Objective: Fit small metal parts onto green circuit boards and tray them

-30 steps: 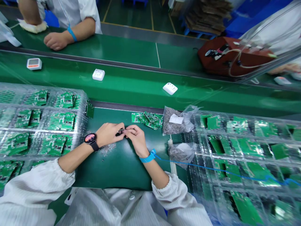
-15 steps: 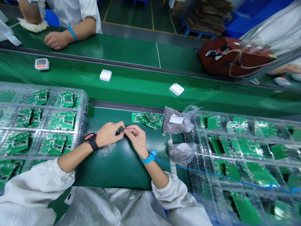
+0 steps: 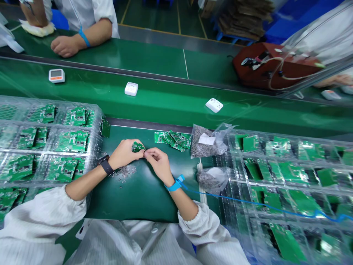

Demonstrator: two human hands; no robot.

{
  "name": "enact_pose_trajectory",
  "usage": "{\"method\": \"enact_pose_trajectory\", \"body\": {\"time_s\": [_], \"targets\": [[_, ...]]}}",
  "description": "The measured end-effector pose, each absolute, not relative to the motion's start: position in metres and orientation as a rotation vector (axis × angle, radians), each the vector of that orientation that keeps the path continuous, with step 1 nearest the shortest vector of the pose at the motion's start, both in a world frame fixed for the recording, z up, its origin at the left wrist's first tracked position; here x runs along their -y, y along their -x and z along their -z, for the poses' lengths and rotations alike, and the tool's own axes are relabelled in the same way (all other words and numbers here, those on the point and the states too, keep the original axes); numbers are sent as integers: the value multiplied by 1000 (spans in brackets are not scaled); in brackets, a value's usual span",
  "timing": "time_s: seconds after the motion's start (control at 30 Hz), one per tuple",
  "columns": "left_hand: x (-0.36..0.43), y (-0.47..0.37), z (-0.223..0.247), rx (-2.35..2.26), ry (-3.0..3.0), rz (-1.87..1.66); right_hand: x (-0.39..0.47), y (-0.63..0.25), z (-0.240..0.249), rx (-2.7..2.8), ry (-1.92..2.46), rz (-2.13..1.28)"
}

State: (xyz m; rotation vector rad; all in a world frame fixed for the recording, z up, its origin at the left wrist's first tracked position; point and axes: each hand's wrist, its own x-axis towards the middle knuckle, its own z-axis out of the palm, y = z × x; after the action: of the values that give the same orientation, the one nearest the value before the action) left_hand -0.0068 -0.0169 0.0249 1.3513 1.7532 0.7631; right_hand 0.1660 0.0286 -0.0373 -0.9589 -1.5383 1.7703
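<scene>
My left hand (image 3: 127, 154), with a dark watch at its wrist, is closed round a small green circuit board (image 3: 137, 147). My right hand (image 3: 159, 162) wears a blue wrist strap (image 3: 175, 184); its thumb and forefinger are pinched at the board's right edge. What the pinch holds, if anything, is too small to make out. Loose small metal parts (image 3: 124, 173) lie scattered on the green work surface (image 3: 138, 202) below my left hand. Behind my right hand lies a pile of green circuit boards (image 3: 176, 140).
Clear compartment trays of boards stand left (image 3: 96, 114) and right (image 3: 234, 173). Two bags of small parts (image 3: 201, 147) lie beside the right tray. White devices, one of them this box (image 3: 131, 88), sit on the green belt. A co-worker's hand (image 3: 65, 46) rests across from me.
The board in my left hand has turned, so more of its green face shows. My right hand has shifted slightly left. The white devices on the belt have moved right.
</scene>
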Motion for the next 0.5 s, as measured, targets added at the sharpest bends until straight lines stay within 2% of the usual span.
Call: {"method": "enact_pose_trajectory", "body": {"time_s": [0.37, 0.5], "targets": [[20, 3, -24, -1691, -1308, -747, -26, -169, 35, 1650, 1009, -1516], [20, 2, -24, -1662, -1382, -702, -26, -167, 36, 1608, 1037, -1520]]}}
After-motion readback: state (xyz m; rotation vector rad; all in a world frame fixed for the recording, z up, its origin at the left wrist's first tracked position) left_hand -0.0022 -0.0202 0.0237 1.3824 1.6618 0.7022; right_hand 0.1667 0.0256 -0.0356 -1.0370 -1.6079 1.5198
